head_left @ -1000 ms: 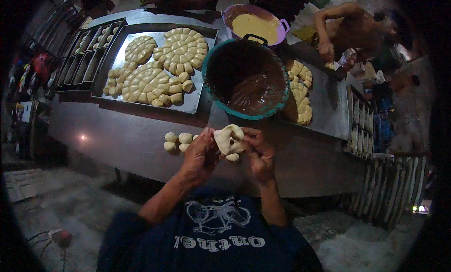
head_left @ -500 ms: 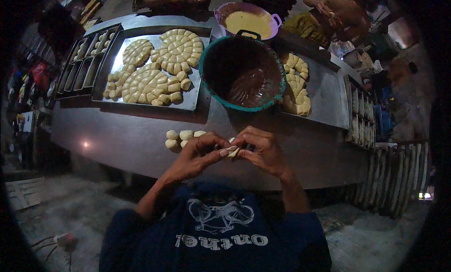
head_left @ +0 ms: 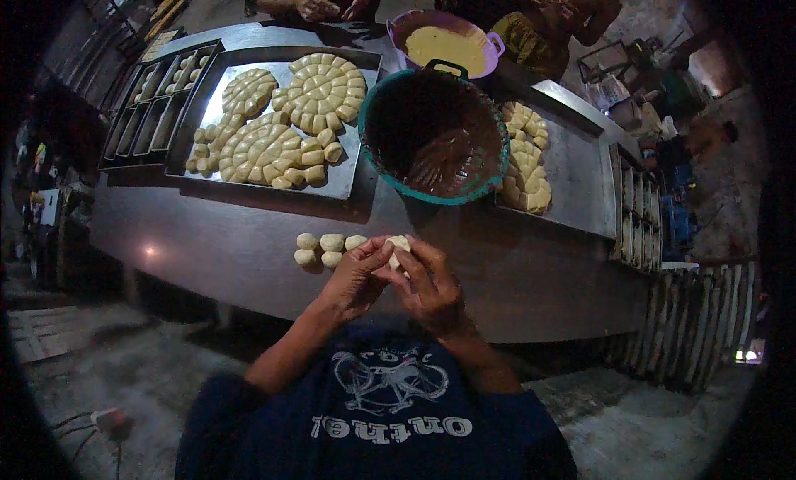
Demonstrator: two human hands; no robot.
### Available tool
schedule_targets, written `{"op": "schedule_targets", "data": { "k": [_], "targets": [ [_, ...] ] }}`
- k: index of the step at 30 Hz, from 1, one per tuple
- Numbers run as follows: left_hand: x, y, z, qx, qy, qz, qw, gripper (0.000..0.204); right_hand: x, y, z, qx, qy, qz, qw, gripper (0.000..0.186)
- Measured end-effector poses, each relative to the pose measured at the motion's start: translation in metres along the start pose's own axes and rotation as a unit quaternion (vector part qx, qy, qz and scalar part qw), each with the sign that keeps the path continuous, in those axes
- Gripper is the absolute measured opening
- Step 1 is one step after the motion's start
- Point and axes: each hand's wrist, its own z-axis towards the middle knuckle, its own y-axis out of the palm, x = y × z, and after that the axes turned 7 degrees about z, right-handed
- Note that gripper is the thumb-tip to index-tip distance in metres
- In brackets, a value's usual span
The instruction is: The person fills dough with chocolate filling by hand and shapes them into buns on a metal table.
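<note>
A pale piece of dough [head_left: 400,244] is pinched between my two hands over the near side of the table. My left hand [head_left: 358,274] grips it from the left with thumb and fingers. From the right, my right hand [head_left: 434,291] closes round it, fingers curled over its front. Just left of my hands, several round dough balls [head_left: 307,257] sit in two short rows on the dark tabletop. Beyond my hands stands a green tub [head_left: 431,200] with a dark brown filling smeared inside. My fingers partly hide the dough.
A metal tray [head_left: 274,186] of dough pieces lies far left, beside compartmented tins [head_left: 133,140]. At right are another tray [head_left: 572,181] with dough and more tins [head_left: 638,206]. A purple basin [head_left: 398,32] of yellow batter stands behind the tub. Other people's hands [head_left: 319,7] show beyond the table.
Both hands have shifted slightly left, toward the dough balls. The stretched dough between the fingers now looks gathered into a rounder lump, and my right hand has turned over it.
</note>
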Motion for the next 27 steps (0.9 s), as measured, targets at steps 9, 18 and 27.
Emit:
{"op": "schedule_targets", "data": {
  "k": [9,18,27],
  "targets": [
    [0.013,0.014,-0.005,-0.02,0.141,0.298,0.944,0.033,0.01,0.006,-0.01,0.075,0.317,0.203,0.924,0.015],
    [-0.003,0.014,0.003,0.08,0.18,0.303,0.933,0.031,0.015,0.012,-0.029,0.091,0.255,0.257,0.928,0.023],
    [-0.001,0.011,0.0,0.071,0.144,0.348,0.924,0.029,0.028,0.009,-0.032,0.009,-0.005,-0.003,1.0,0.041]
  ]
}}
